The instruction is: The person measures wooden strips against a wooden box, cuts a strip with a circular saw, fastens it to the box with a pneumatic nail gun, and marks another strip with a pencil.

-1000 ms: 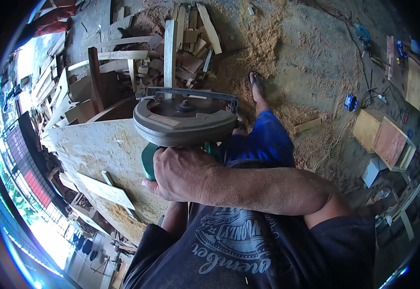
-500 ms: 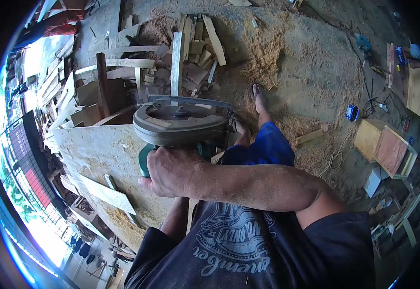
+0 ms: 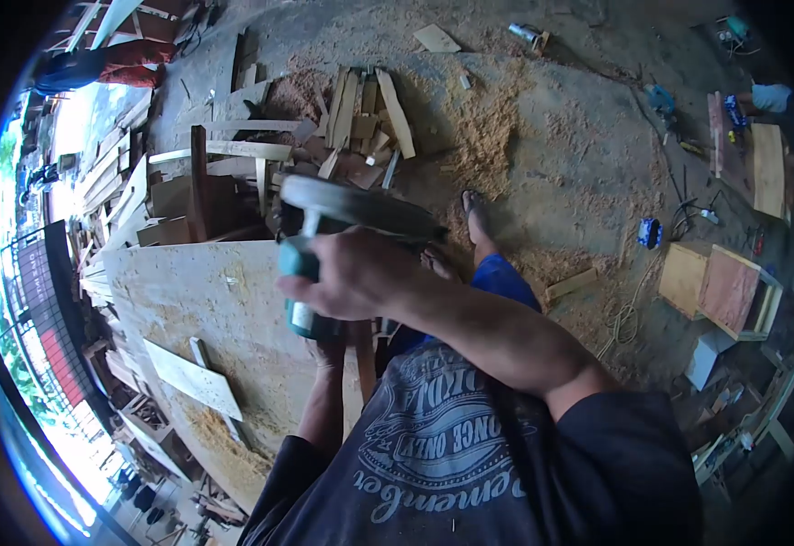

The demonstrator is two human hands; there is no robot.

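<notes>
1. Over the far right part of the worktop (image 3: 233,305), a big pale sheet, the right hand (image 3: 356,273) is closed around the handle of a green power saw (image 3: 301,262).
2. Toward the body from that grip, the left hand (image 3: 326,349) is at the underside of the saw, mostly hidden by it; I cannot tell whether it is gripping. The saw's round guard is blurred, and whether it touches the worktop is unclear.
3. On the worktop, left of the left forearm, lie a pale board (image 3: 192,378) crossing a narrow strip, and a patch of sawdust (image 3: 224,437).
4. Just past the worktop's far edge, a dark plank (image 3: 199,182) stands upright among scrap, blocking that side. Next to it, a heap of offcuts (image 3: 361,123) crowds the floor, partly behind the saw.
5. Right of the worktop, a sandalled foot (image 3: 474,218) rests on the floor near heaped shavings (image 3: 486,136), with a loose wood block (image 3: 572,285) farther right.
6. Well right of the worktop are a tangled cord (image 3: 623,323) and an open wooden box (image 3: 733,289).
7. Far beyond the worktop's left corner, another person (image 3: 138,64) in red trousers is partly visible.
</notes>
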